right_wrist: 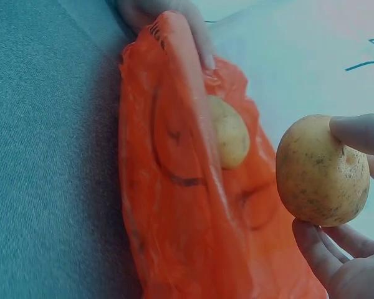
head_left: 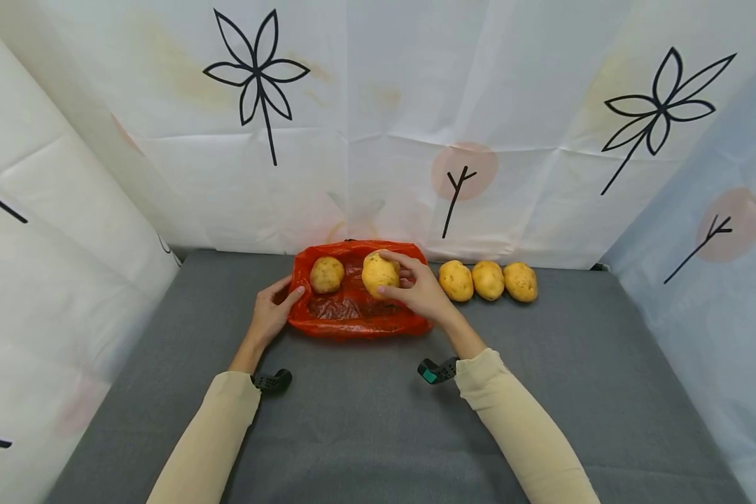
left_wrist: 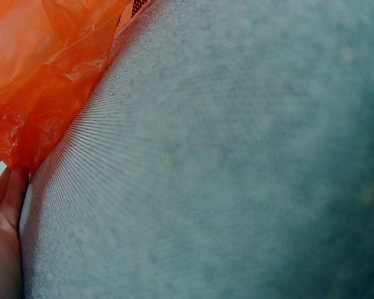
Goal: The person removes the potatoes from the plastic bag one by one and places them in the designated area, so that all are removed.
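A red plastic bag (head_left: 353, 325) lies spread at the table's far side with its mouth open upward. Inside it, toward the left, sits one potato (head_left: 327, 274), which the right wrist view also shows behind the bag's rim. My left hand (head_left: 272, 313) grips the bag's left edge, thumb over the rim and fingers outside. Above the bag's middle, my right hand (head_left: 421, 288) holds a second potato (right_wrist: 321, 169) between thumb and fingers. In the left wrist view, only part of the left hand (left_wrist: 3, 230) shows beside the bag (left_wrist: 43, 81).
Three potatoes (head_left: 488, 281) stand in a row just right of the bag, near the table's back edge. Grey cloth covers the table (head_left: 353, 434). White curtains (head_left: 378, 105) with flower drawings hang behind and at both sides.
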{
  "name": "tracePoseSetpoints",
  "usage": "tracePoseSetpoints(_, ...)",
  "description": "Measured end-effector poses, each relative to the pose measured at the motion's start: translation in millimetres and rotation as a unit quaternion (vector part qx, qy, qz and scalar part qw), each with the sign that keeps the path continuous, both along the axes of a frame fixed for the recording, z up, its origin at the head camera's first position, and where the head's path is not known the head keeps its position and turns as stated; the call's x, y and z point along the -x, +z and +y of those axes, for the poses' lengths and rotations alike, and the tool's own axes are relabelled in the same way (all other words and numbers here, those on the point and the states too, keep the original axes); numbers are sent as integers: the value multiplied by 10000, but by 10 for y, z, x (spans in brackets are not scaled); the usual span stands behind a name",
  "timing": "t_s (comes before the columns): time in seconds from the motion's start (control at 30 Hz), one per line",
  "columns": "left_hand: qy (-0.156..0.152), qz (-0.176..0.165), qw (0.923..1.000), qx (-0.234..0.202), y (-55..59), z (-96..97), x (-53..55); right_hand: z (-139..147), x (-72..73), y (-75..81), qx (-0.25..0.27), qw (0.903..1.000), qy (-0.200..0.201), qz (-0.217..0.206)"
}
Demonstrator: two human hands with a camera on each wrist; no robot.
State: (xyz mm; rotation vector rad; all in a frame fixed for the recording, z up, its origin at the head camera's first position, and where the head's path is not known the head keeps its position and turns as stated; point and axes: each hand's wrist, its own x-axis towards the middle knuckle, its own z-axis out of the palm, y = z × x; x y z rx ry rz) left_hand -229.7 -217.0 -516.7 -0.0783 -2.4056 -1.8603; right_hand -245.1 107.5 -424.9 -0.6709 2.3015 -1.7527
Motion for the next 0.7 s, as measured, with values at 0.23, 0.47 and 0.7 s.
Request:
tracePoseSetpoints(0.23,35,-31,9999,116,-5,-8,-6,177,-106,84,7,9999,-125,23)
tracePoseSetpoints(0.47,26,57,9999,143,13,-4,-19,365,-189,144,382,9991,-77,-143)
tracePoseSetpoints(0.7,14,53,9999,158,10,2,-16,620,-257,201,441,9986,-227,-171)
